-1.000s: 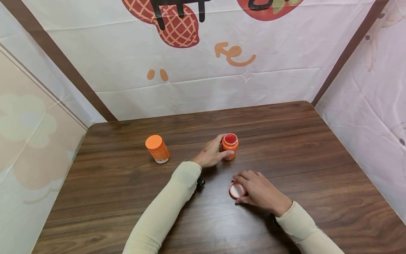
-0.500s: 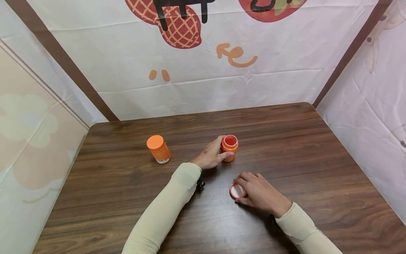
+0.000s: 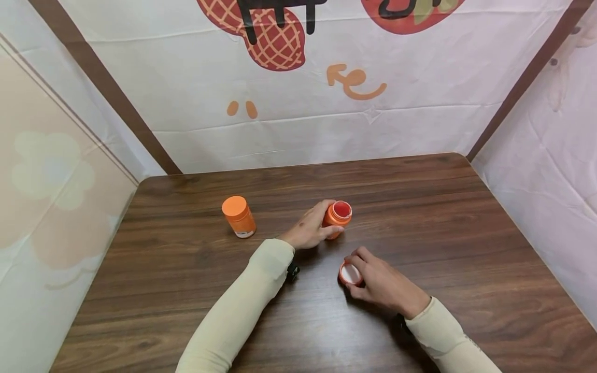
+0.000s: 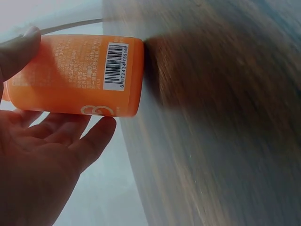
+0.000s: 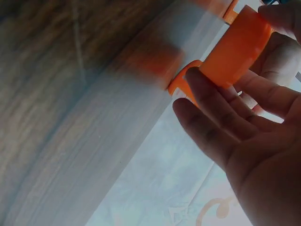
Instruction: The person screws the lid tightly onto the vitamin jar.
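An uncapped orange jar (image 3: 338, 215) shows a red inside and a whitish rim in the head view. My left hand (image 3: 309, 228) grips its side, thumb on the near face and fingers around the far side. A barcode and printed label face the left wrist view on the jar's wall (image 4: 56, 89). Nearer to me, my right hand (image 3: 384, 280) pinches the orange lid (image 3: 351, 273) by its edge, white lining toward the head camera. In the right wrist view the lid (image 5: 237, 47) sits between thumb and fingertips, off the tabletop.
A second orange jar (image 3: 240, 217), capped and upright, stands left of my left hand. Everything is on a dark wood-grain table (image 3: 429, 217). Printed cloth (image 3: 298, 134) hangs behind the table's far edge and along both sides.
The lid has come up slightly and tilted in my right hand's fingers. My left hand keeps hold of the uncapped jar, which leans a little more. The head view has shifted slightly.
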The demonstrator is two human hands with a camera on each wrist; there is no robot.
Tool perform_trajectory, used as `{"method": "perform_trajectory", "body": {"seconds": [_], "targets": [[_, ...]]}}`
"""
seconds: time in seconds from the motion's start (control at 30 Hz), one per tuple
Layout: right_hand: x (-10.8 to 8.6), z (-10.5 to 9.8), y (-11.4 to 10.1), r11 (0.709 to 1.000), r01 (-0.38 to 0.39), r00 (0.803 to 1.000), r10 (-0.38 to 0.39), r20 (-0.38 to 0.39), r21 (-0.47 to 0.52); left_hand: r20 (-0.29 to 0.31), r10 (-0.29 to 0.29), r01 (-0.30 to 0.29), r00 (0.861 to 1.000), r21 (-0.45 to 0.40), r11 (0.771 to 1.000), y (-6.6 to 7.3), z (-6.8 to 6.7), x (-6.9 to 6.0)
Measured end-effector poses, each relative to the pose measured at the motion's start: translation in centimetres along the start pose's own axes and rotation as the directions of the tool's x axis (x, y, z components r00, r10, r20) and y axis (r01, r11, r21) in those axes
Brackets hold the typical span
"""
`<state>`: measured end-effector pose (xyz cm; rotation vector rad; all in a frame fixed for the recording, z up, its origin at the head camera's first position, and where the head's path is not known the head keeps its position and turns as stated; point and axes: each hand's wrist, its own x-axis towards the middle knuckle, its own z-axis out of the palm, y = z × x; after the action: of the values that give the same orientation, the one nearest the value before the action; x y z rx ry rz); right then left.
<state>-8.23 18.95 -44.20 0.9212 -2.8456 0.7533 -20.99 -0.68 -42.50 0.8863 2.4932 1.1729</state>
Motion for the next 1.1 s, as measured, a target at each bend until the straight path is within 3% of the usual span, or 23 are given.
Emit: {"method": "perform_trajectory", "body": {"seconds": [0.17, 0.47, 1.1], "targets": [[0.2, 0.0, -0.2, 1.0, -0.001, 1.0, 0.001, -0.008, 0.009, 0.007, 0.01, -0.011, 1.0, 0.029, 1.0, -0.1, -0.3, -0.6], [1.0, -0.2, -0.1, 0.996, 0.078, 0.991, -0.083, -0.103, -0.052, 0.022, 0.011, -0.012, 1.0, 0.057, 0.998, 0.0, -0.9, -2.1], [2.0, -2.5, 0.0, 0.999, 0.02, 0.984, -0.027, -0.178, -0.043, 0.064, 0.01, -0.016, 0.998, 0.095, 0.995, 0.3, -1.9, -5.0]]}}
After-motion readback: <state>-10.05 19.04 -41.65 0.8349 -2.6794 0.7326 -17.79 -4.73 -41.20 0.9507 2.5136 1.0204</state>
